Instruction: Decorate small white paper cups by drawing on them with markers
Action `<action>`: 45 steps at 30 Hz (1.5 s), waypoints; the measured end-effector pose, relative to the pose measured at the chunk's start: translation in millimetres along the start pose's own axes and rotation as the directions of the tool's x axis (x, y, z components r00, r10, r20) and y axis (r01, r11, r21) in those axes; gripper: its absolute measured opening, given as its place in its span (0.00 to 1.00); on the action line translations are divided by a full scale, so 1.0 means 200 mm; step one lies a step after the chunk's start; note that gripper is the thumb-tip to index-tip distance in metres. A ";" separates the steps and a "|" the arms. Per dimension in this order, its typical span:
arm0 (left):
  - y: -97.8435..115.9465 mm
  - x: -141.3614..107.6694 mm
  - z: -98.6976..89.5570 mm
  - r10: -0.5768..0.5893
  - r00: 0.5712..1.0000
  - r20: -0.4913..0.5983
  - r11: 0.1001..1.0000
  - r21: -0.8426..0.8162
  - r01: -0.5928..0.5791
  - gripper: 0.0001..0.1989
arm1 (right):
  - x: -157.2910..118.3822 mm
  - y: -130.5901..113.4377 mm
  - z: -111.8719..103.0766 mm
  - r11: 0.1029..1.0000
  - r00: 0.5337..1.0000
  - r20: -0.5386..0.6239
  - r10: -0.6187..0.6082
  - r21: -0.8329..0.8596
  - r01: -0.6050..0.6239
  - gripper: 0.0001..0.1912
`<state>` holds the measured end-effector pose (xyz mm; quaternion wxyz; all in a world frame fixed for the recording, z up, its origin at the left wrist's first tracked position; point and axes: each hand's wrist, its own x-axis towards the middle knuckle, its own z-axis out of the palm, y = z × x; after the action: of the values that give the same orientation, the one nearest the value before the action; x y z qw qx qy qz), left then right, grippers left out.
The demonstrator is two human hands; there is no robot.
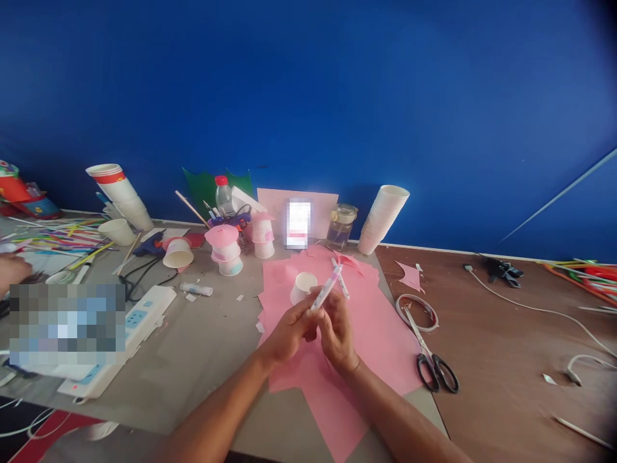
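Blue wall (308,83) behind, gray tabletop (193,360) with brown tabletop (506,328) butted up on the right. Pink sheets (385,347) in a loose overlapping pile, center, one corner pointing toward the wearer. Back row: two pink-topped cup builds (225,251), clear bottle with red cap (223,196), bright blurred screen (298,223), glass jar (341,228), leaning cup stack (384,218). Left side: power strip (139,331), cable, small clear tube (196,290), colored straws (48,235), another person's hand (12,271) at far left edge. Right side: tape roll (400,312) touching black-handled scissors (424,354), both near the seam between tabletops. Gray surface shows between power strip and sheets; brown surface runs right of scissors. Single white cup (303,287) on the sheets, just beyond the hands. White pen (326,288) held tilted above the sheets, second pen (342,283) close behind it. Left hand (289,328): fingers curled narrow at the pen's near end. Right hand (338,334): fingers bent around same pen, thumb close in; exact fingertip gap can't tell.
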<state>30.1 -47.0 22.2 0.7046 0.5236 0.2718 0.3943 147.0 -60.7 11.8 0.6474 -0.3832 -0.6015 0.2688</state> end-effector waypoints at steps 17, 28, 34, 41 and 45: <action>-0.05 0.00 0.07 -0.030 0.999 -0.032 0.983 0.180 0.035 0.25 | -0.01 0.03 0.01 0.986 0.987 -0.003 0.160 0.054 -0.159 0.18; -0.02 0.03 -0.04 -0.045 0.996 -0.082 0.965 -0.261 0.022 0.10 | 0.05 0.07 -0.05 0.967 0.960 -0.152 0.235 0.141 -0.215 0.18; 0.02 0.04 -0.09 0.010 0.980 -0.198 0.968 -0.245 -0.059 0.16 | 0.04 0.04 -0.05 0.964 0.964 -0.080 0.254 0.098 -0.246 0.18; 0.05 0.05 -0.15 0.063 0.967 -0.246 0.937 -0.319 -0.142 0.12 | 0.02 0.03 -0.02 0.969 0.969 0.122 0.213 0.101 -0.226 0.17; 0.07 0.06 -0.19 0.089 0.943 -0.320 0.899 -0.383 -0.214 0.07 | 0.00 0.02 0.00 0.969 0.937 0.267 0.223 0.039 -0.242 0.20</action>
<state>1.7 -15.0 23.4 0.7174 0.3184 0.2422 0.5704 147.6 -58.1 7.9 0.5395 -0.3897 -0.6218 0.4129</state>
